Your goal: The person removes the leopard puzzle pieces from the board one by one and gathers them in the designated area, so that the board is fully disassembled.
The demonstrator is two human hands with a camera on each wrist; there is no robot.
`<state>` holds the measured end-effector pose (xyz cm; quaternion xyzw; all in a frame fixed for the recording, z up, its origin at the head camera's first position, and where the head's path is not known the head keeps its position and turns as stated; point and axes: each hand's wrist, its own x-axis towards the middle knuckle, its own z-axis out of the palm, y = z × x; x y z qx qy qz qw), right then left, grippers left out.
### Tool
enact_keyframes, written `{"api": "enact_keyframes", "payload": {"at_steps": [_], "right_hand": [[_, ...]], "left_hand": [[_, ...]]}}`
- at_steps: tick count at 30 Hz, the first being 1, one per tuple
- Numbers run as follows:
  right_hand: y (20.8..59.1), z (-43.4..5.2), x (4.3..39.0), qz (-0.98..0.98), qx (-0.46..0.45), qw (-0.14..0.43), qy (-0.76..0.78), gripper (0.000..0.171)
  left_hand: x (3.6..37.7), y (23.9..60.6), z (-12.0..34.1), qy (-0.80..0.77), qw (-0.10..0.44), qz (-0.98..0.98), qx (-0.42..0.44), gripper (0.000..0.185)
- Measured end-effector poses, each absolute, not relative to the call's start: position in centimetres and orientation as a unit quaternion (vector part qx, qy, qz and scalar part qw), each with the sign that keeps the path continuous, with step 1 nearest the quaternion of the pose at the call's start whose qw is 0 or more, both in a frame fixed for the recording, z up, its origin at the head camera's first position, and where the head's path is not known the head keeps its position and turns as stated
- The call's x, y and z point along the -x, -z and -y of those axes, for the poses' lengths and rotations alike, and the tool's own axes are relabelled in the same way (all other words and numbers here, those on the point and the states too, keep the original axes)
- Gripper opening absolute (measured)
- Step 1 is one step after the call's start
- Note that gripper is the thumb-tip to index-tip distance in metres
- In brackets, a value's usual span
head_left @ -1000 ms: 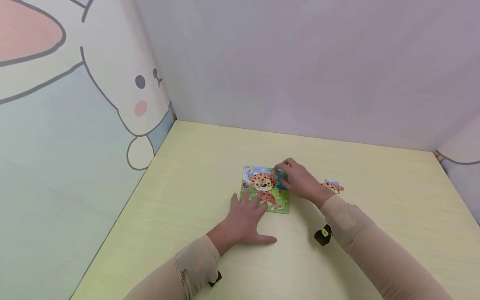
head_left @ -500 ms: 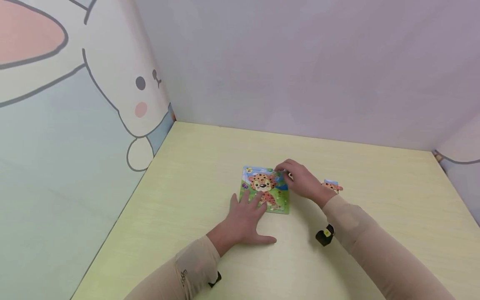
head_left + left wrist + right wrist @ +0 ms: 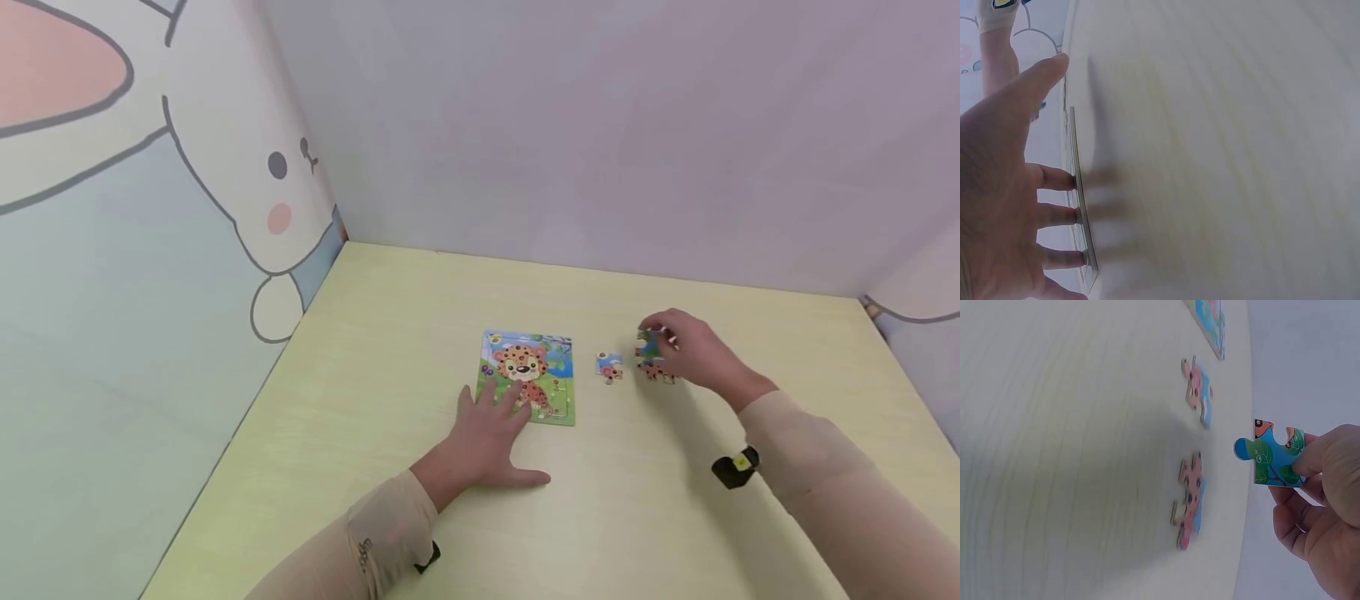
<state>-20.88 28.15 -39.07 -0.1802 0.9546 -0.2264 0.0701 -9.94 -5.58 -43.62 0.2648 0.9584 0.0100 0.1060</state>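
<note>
A leopard jigsaw board lies flat on the pale yellow table. My left hand rests flat with straight fingers on the board's near left edge. My right hand is lifted to the right of the board and pinches a blue and green puzzle piece between thumb and fingers. Two loose leopard pieces lie on the table: one beside the board, the other just under the right hand.
Walls close the table in on three sides: a cartoon rabbit panel on the left, a plain lilac wall behind, another panel at the far right. The table's near half is bare wood.
My right hand has lifted a blue and green piece off the board's upper right and carried it right, above the loose pieces. A second loose piece now shows beside the board. The left hand stayed put.
</note>
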Motion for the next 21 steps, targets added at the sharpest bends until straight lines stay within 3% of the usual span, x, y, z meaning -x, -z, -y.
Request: {"api": "enact_keyframes", "payload": {"at_steps": [12,21], "right_hand": [[39.8,-35.8,20.3,-0.965,0.129,0.149,0.173,0.029],[40.4,-37.5,20.3,-0.968,0.122,0.158,0.154,0.028]], "left_hand": [[10.0,43.6,5.6,-0.020,0.120,-0.957,-0.264,0.099],[10.0,43.8,5.6,-0.019,0.109,-0.958,-0.266,0.099]]}}
